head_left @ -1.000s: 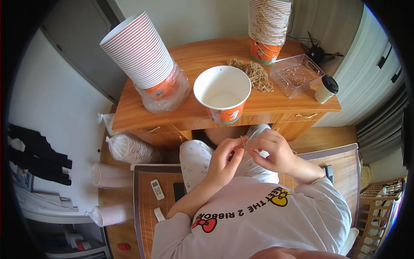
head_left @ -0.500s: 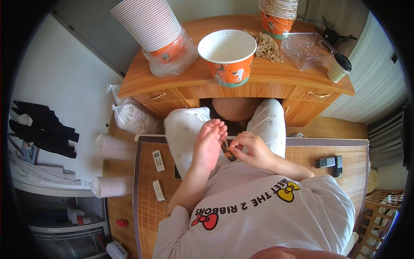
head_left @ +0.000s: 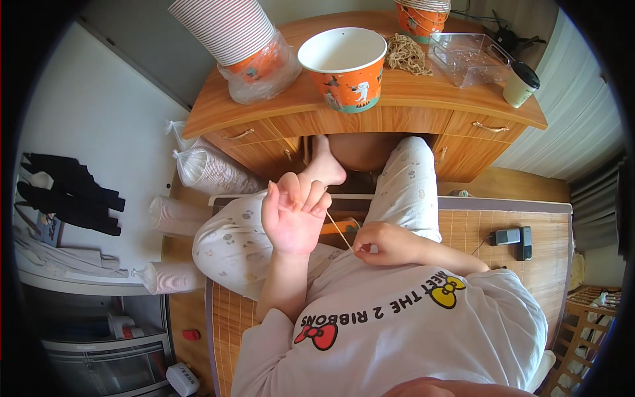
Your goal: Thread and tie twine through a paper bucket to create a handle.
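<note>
A thin tan cord [head_left: 339, 229] runs taut at a slant between my hands, above my lap. My left hand [head_left: 291, 215] is palm up, its fingers curled and its thumb apart; the cord comes off beside the little finger, and how it is caught there is hidden. Lower and to the right, my right hand [head_left: 387, 243] pinches the cord's other end between thumb and bent fingers. Behind the cord, an orange object [head_left: 337, 227] rests in my lap, partly covered; its kind cannot be made out.
On the wooden desk [head_left: 278, 122] stand an orange paper bucket [head_left: 347, 83], a tilted stack of buckets [head_left: 228, 33], a heap of tan cord [head_left: 408, 55], a clear tray [head_left: 466, 63] and a lidded cup [head_left: 521, 86]. Bagged cup stacks [head_left: 215, 169] line the left floor.
My hands have moved apart, and a longer stretch of cord shows between them. My left knee has swung outward, covering two remotes on the mat; a bare foot now shows under the desk.
</note>
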`<state>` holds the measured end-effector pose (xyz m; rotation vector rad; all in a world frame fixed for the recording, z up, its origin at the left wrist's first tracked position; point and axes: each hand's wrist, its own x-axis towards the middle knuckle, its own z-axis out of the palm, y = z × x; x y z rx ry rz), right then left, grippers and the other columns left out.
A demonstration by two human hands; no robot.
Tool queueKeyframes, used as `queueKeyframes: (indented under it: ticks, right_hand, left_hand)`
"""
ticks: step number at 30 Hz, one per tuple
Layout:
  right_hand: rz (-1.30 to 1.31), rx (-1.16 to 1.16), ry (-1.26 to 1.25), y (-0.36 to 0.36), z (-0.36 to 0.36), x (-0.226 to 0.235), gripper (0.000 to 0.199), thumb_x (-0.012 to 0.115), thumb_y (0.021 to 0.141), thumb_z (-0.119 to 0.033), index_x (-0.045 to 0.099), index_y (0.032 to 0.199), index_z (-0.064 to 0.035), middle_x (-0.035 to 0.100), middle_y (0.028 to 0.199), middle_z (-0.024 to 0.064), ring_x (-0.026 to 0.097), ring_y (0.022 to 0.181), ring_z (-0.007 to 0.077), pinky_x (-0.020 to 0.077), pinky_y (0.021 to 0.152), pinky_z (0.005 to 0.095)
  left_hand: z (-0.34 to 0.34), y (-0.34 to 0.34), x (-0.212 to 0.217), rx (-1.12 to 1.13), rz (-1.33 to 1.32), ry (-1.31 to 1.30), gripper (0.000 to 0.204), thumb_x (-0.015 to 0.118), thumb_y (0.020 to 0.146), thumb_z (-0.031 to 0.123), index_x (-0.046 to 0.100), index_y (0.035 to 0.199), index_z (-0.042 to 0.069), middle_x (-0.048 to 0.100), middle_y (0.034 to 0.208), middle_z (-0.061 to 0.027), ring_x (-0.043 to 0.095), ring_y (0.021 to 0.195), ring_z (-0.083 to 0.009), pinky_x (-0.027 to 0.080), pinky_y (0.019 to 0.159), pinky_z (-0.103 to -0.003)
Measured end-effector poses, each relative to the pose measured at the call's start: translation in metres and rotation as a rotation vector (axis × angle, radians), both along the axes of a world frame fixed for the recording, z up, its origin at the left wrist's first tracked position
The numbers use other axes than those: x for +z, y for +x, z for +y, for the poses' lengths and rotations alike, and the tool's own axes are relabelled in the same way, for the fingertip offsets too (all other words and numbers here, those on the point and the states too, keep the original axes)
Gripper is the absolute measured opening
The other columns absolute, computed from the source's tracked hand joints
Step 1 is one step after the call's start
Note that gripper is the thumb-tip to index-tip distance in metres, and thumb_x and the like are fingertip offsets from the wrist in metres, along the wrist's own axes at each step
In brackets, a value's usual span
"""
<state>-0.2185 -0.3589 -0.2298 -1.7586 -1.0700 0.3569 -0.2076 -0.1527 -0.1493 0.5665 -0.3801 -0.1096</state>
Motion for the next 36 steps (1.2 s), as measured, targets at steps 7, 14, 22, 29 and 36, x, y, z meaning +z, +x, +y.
queueKeyframes:
  ticks: [7,14,22,29,36]
  right_hand:
    - [0.092,-0.189,0.228,0.001,0.000,0.030,0.021,0.069,0.086,-0.008,0.064,0.106,-0.0038,0.067,0.099,0.0084,0.062,0.094,0.0195,0.0490,0.082,0.0332]
    - [0.523,-0.183,0.783,0.010,-0.009,0.051,0.035,0.066,0.089,0.000,0.047,0.118,-0.0044,0.064,0.120,0.0176,0.060,0.112,0.0180,0.0479,0.095,0.0327]
    - [0.714,-0.289,0.935,0.017,-0.006,0.047,0.033,0.070,0.083,0.008,0.048,0.103,-0.0061,0.072,0.089,0.0110,0.068,0.089,0.0153,0.0518,0.084,0.0271]
    - [0.308,-0.472,0.724,0.026,0.005,0.057,0.033,0.073,0.084,0.000,0.047,0.105,-0.0045,0.071,0.090,0.0085,0.068,0.089,0.0134,0.0505,0.083,0.0269]
    - [-0.320,-0.605,0.384,0.049,0.016,0.074,0.039,0.077,0.079,-0.004,0.060,0.114,-0.0047,0.072,0.087,0.0019,0.056,0.081,0.0151,0.0426,0.074,0.0294]
  left_hand:
    - [-0.016,-0.012,0.001,-0.182,-0.260,0.023,0.049,0.041,0.099,0.052,0.043,0.070,0.013,0.034,0.067,0.0029,0.030,0.062,-0.0125,0.028,0.063,-0.030]
    - [-0.036,-0.008,0.006,-0.244,-0.350,0.210,0.054,0.051,0.094,0.055,0.047,0.065,0.010,0.040,0.067,0.0013,0.032,0.061,-0.0134,0.026,0.059,-0.030]
    - [-0.038,0.004,-0.002,-0.186,-0.373,0.332,0.047,0.054,0.094,0.051,0.043,0.070,0.012,0.039,0.076,-0.0005,0.033,0.067,-0.0124,0.028,0.059,-0.029]
    - [-0.016,0.013,-0.004,-0.130,-0.025,0.775,0.053,0.063,0.095,0.035,0.045,0.131,0.002,0.057,0.110,-0.0065,0.056,0.100,-0.0098,0.050,0.063,-0.020]
    - [0.007,0.029,-0.013,-0.206,-0.015,0.884,0.035,0.046,0.104,0.034,0.059,0.100,0.002,0.057,0.083,0.0004,0.051,0.079,-0.0059,0.042,0.069,-0.021]
